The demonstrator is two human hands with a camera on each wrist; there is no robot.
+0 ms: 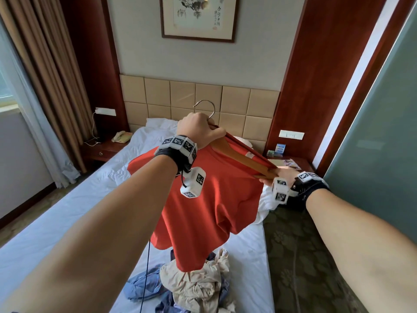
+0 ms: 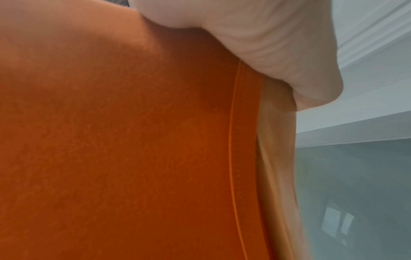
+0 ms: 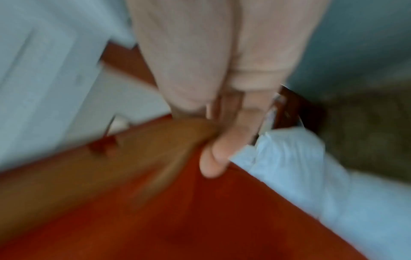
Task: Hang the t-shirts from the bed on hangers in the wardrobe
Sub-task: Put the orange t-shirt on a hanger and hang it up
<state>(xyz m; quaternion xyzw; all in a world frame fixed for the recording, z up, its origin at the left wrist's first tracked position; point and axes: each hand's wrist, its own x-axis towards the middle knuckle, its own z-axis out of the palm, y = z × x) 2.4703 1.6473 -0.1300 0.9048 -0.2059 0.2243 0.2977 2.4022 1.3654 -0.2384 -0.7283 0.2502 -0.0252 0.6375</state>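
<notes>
A heap of crumpled clothes (image 1: 198,288) lies at the near end of the bed (image 1: 67,211), and just above it hangs the hem of a red t-shirt (image 1: 203,199) held up in the air. The left hand (image 1: 198,129) grips the neck of the wooden hanger (image 1: 239,158) under its hook, while the right hand (image 1: 274,177) pinches the shirt's shoulder at the hanger's end. Beyond stands the padded headboard (image 1: 198,98).

Both forearms are bare. Each wrist wears a black strap (image 1: 173,154) ringed with white blocks (image 1: 179,142) printed in black square codes. A white camera box (image 1: 193,185) and thin black cable (image 1: 146,267) hang under the left wrist.
</notes>
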